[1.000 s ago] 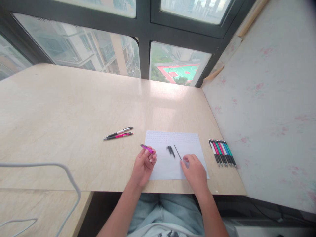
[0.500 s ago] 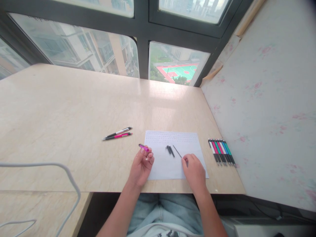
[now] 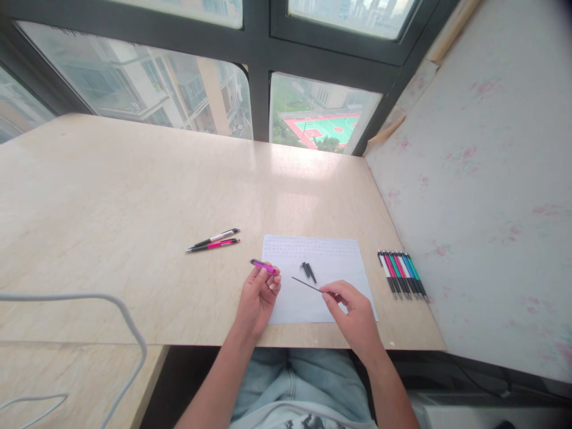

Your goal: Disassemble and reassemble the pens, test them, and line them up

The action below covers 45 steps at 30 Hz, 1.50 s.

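Seemingly a room at home — flowered wallpaper (image 3: 473, 238); a desktop (image 3: 111, 208) below windows (image 3: 260, 47) overlooking buildings (image 3: 179, 89) and a sports court (image 3: 333, 128).

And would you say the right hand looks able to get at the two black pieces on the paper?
Probably yes: the two black pieces lie uncovered near the right hand, though it holds a thin black rod.

Our short tubular pen barrel (image 3: 263, 267) is magenta; our thin straight rod (image 3: 306, 283) is black. Faint bluish writing (image 3: 308, 245) lines our white rectangular paper sheet (image 3: 295, 310) toward twelve o'clock. From it, we see a slim white-and-black pen (image 3: 218, 236) and a slim pink-and-black pen (image 3: 221, 243) at ten o'clock, slim black-gripped pens (image 3: 402, 275) in white, pink, green and blue at three.
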Motion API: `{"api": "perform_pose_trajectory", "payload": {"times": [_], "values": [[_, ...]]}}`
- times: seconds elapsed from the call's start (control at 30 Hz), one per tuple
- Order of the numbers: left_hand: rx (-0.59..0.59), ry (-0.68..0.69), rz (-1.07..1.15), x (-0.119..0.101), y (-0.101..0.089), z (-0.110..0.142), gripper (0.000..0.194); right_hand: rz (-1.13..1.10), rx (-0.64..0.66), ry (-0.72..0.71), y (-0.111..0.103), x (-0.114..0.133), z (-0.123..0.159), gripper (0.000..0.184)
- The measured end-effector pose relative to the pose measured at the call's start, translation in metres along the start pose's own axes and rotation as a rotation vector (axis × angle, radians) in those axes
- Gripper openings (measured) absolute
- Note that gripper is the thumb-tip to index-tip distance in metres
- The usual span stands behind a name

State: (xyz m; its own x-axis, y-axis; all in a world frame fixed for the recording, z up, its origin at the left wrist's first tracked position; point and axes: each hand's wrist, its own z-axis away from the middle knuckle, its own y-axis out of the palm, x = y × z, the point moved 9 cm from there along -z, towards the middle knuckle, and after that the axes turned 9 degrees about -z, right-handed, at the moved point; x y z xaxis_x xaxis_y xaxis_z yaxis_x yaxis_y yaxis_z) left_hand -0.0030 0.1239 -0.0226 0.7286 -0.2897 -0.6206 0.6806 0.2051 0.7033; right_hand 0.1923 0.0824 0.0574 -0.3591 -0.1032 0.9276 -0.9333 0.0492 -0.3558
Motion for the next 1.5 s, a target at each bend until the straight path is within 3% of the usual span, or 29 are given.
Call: {"api": "perform_pose_trajectory", "payload": {"times": [0.3, 0.63, 0.97, 1.27, 1.4, 1.5], "values": [[0.000, 0.048, -0.153, -0.002, 0.004, 0.001, 0.020, 0.043, -0.026, -0.087, 0.001, 0.015, -0.002, 0.016], [0.098, 0.061, -0.398, 0.006, 0.015, 0.007, 0.018, 0.061, -0.022, -0.134, 0.013, 0.026, -0.005, 0.017], [0.170, -0.008, -0.365, 0.011, 0.022, 0.010, 0.018, -0.070, -0.047, 0.034, 0.017, 0.007, -0.004, 0.022], [0.112, -0.040, -0.211, 0.008, 0.014, 0.007, 0.017, -0.231, -0.001, 0.075, 0.022, -0.003, -0.006, 0.032], [0.057, -0.024, -0.092, 0.006, 0.005, 0.001, 0.017, 0.024, -0.126, 0.111, 0.004, -0.021, -0.012, 0.028], [0.035, -0.017, -0.047, 0.006, 0.002, 0.000, 0.016, 0.340, -0.118, 0.083, 0.007, -0.032, -0.016, 0.018]]}}
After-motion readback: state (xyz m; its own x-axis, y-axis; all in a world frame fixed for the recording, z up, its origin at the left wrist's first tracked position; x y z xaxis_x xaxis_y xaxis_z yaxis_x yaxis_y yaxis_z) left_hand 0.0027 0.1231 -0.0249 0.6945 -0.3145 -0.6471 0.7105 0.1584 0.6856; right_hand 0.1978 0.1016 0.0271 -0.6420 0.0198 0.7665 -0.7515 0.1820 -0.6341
